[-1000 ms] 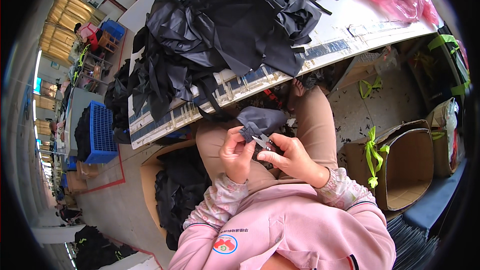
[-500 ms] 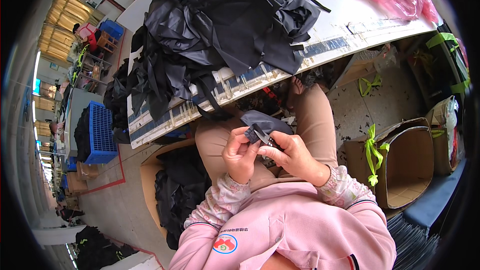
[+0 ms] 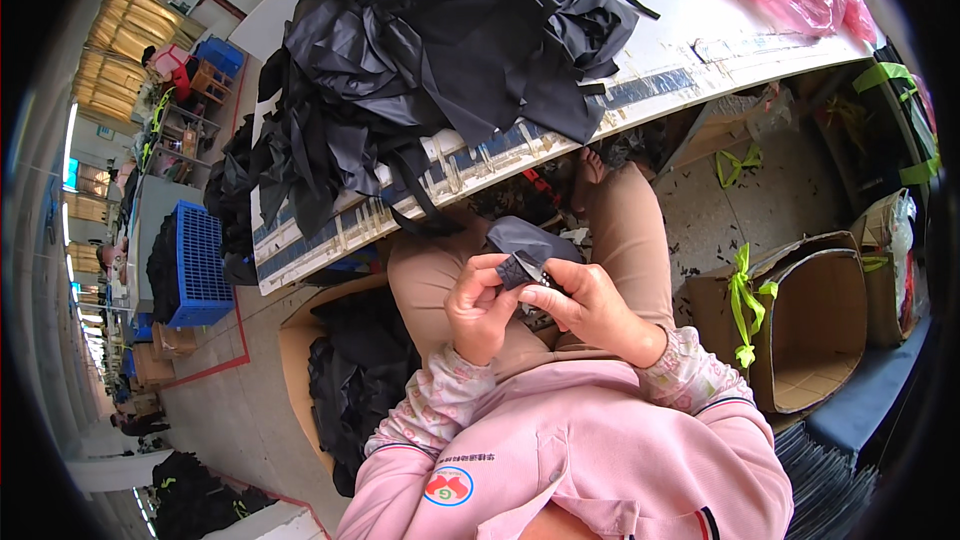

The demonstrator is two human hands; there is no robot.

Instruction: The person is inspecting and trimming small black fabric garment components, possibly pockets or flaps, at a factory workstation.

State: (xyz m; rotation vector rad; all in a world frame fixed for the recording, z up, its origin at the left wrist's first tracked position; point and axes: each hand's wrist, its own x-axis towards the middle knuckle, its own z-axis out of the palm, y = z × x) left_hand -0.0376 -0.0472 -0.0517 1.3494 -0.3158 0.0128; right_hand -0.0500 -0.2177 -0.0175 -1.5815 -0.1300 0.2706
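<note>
Dark cloth pc [image 3: 532, 238] is up in front of the seated worker, btwn the two hands and over the gap btwn the thighs, its loose part drooping away toward the worktop [image 3: 670, 40]. L hand [image 3: 478, 310] has its fingers pinched together on the near end, holding it up; R hand [image 3: 598, 312] has thumb and forefinger clamped on a small dark tool [image 3: 538, 282], prob. snips, its tip right up at the cloth. Can't tell from where I'm stood if the blades are parted or closed, or if they're actually biting: too small, and the fingers cover most of it. Step in hand, I'd judge, is fine close-up cutting or unpicking at that pinched end, mid-job, not done yet. Next move calls for a steady L pinch w/ the edge kept taut, R tip lined up on just the bit meant to go; main risk, I'd say, is nicking the cloth itself or the L fingertips, since they're so near. Big black cloth pile [image 3: 430, 60] lies on the worktop, some strips hanging over its edge, and more dark cloth [image 3: 360, 385] sits in an open carton [image 3: 296, 350] by the L thigh.
</note>
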